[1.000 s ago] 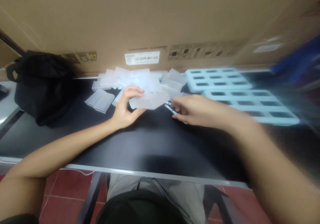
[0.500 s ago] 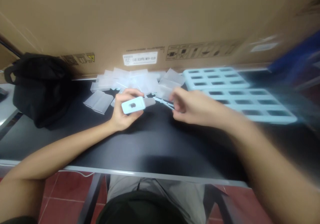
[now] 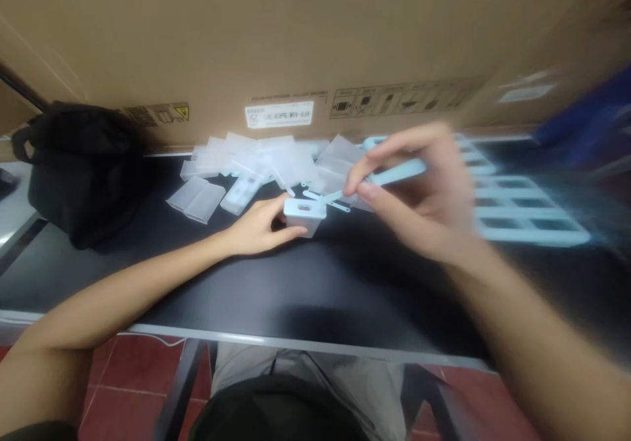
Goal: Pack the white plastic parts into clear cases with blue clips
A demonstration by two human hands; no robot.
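Note:
My left hand (image 3: 254, 227) grips a small translucent box with a light-blue lid (image 3: 315, 211) between thumb and fingers. The box stands lid up at the table's middle, and the lid has a dark oval slot. Raised to its right, my right hand (image 3: 428, 198) pinches a light-blue plastic stick (image 3: 401, 170), wider at the handle end and thin toward the box. The thin end reaches close to the lid; whether it touches, I cannot tell. Behind the box lie thin light-blue strips (image 3: 340, 206). The right hand is slightly blurred.
Translucent plastic sleeves (image 3: 271, 155) are heaped at the back, with another lidded box (image 3: 241, 193) beside them. Light-blue trays with rectangular openings (image 3: 537, 236) lie at the right. A black bag (image 3: 81, 178) stands at the left. A large cardboard box (image 3: 296, 40) walls off the back.
My left hand has moved right and turned the lidded box from lying sideways to upright. My right hand has lifted from the strips and moved up and right, holding the light-blue stick.

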